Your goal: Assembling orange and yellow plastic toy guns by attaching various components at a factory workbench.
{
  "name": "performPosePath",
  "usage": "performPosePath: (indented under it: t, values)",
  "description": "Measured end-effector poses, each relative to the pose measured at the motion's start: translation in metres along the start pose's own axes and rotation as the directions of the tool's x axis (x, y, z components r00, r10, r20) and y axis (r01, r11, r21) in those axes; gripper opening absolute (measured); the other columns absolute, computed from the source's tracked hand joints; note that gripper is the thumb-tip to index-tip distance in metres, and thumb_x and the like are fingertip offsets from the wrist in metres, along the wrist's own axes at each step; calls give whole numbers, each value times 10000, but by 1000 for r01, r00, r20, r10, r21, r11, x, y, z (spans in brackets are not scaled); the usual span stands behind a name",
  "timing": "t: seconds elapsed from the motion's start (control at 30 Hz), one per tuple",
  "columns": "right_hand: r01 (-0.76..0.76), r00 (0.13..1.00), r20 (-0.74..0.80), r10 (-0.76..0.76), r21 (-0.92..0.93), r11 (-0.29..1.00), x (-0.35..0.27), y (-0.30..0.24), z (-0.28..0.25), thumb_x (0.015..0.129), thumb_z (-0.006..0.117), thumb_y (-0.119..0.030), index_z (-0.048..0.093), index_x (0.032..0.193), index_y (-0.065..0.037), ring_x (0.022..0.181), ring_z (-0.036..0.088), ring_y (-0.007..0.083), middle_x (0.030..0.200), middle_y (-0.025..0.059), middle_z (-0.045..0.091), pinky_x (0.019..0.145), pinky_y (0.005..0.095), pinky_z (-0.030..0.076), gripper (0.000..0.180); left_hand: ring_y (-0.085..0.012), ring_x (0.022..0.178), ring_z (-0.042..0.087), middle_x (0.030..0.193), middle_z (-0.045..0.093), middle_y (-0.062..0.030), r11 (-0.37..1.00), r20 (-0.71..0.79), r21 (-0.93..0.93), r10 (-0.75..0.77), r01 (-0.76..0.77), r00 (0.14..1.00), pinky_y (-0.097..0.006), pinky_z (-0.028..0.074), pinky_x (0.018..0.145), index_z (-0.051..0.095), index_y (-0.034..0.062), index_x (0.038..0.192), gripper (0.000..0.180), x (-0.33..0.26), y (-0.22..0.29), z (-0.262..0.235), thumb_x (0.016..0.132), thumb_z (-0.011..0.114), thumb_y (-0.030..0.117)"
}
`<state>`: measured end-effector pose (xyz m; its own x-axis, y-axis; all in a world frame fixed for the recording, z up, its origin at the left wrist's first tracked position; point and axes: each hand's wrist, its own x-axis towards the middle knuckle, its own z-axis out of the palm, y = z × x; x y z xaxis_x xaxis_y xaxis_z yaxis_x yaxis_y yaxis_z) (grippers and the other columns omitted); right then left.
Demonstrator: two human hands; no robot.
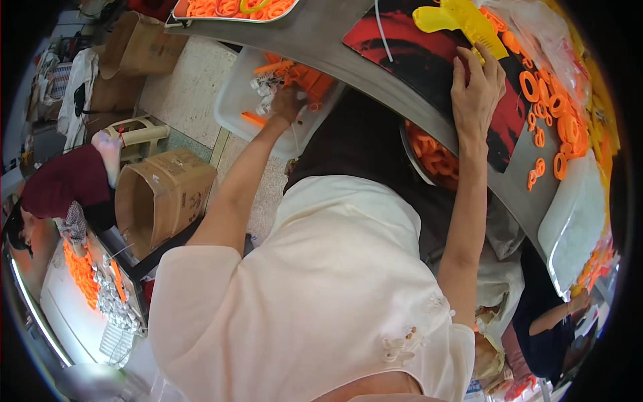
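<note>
My left hand [288, 105] is down inside a translucent plastic bin [231, 100], among orange plastic parts [315, 84] and small white pieces [266, 86]. Its fingers are shadowed and partly lost among the parts, so their grip does not show. My right hand [477, 94] rests over the table with fingers curled at the lower edge of a yellow plastic piece [462, 20], which has a rounded handle-like end and a ridged side. Under that piece lies a red and black mat [429, 60]. A thin white strip [382, 30] lies on the mat, left of the hand.
Orange rings [561, 164] lie scattered right of the mat, near a clear plastic bag [536, 27]. A tray of orange parts [241, 10] stands at the far edge. Below the table is a bowl of orange pieces [432, 157]. Cardboard box [164, 194] and stool [144, 134] stand left; co-workers sit both sides.
</note>
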<state>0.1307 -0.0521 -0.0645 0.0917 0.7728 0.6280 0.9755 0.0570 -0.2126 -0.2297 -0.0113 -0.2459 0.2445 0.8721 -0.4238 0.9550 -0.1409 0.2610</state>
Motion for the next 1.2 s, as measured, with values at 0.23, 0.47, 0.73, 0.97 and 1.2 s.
performPosePath:
  t: [0.23,0.47,0.73,0.97,1.2]
  values:
    - [114,986,-136,-97,127,985,8,-13,-15,866,682,-111,697,1086,-130,1131,563,257,1175,59,637,975,401,412,221,-240,890,652,1096,598,-153,599,-488,-778,-386,-190,783,-365,554,836,481,10,1166,480,-89,27,-101,833,770,200]
    - [109,941,197,-276,594,797,-39,-130,-40,775,757,-98,655,1139,-68,811,604,260,862,74,649,751,379,447,380,-197,921,651,1069,589,-120,-49,-459,-846,-441,-531,771,-339,583,794,415,25,1151,398,-134,95,-155,889,708,90]
    - [-447,888,360,286,822,352,-48,-147,-47,896,698,-131,657,1183,-17,745,565,110,858,39,641,722,248,452,311,-203,973,633,1115,578,-130,-194,-481,-796,-372,-573,794,-341,558,826,394,70,1101,361,-139,175,-137,885,675,5]
    - [-466,850,407,334,877,118,-37,-125,-63,979,533,-99,666,1141,22,957,513,93,983,31,526,866,216,408,242,-251,1115,506,1215,503,-197,146,-839,-527,73,-837,540,-389,406,981,382,95,1049,428,-142,175,-110,801,727,146]
    - [-156,944,191,270,977,-145,-34,-72,-94,1043,450,-217,555,1175,103,632,614,182,703,72,614,803,421,530,361,-208,994,575,1076,611,-85,489,-822,-328,273,-808,499,-316,423,901,578,16,984,154,-67,213,-194,861,666,44]
